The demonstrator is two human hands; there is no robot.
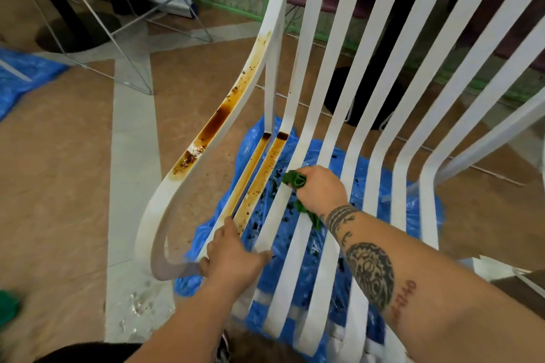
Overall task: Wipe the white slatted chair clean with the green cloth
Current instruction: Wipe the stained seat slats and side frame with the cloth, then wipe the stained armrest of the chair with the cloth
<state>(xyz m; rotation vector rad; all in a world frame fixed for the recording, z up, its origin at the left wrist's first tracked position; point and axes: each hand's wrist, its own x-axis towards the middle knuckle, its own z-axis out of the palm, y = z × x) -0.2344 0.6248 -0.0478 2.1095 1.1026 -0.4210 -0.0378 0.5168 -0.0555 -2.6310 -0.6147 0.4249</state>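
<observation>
A right hand (320, 190) clutches a crumpled green cloth (295, 181) against a seat slat of the white slatted chair (365, 68). The left hand (233, 256) curls round the brown-stained near-left slats.

The right hand (320, 190) grips a bunched green cloth (295, 181) against a seat slat of the white slatted chair (333, 115). The left hand (233, 256) holds the chair's front edge, near brown stains (212, 127) on its armrest.

Left hand (233, 256) gripping white slatted chair (165, 200), thumb sticking out — right hand (321, 188), forearm reaching forward, clutching green cloth (295, 180).
</observation>
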